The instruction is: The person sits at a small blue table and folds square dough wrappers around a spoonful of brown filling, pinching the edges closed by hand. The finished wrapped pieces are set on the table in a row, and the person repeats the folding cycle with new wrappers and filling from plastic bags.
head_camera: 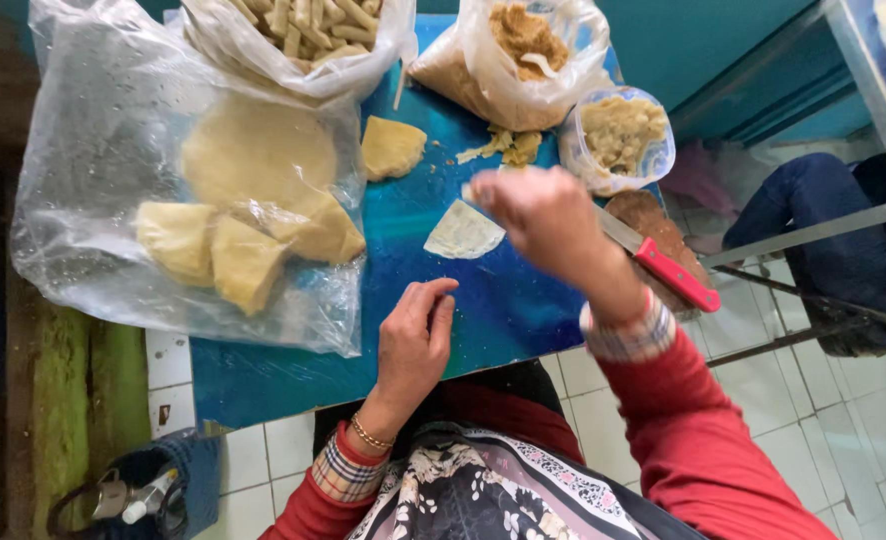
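My right hand (548, 222) hovers over the blue table top (483, 300), its fingers curled, just right of a thin wedge of pale dough (463, 232); whether it pinches anything is hidden. My left hand (415, 345) rests flat on the table near the front edge, fingers together and empty. A small lump of dough (393, 147) lies further back.
A large clear bag with dough pieces (223, 220) covers the table's left. At the back are a bag of dough sticks (303, 30), a bag of brown filling (518, 60) and a tub of filling (621, 135). A red-handled knife (663, 265) lies at right.
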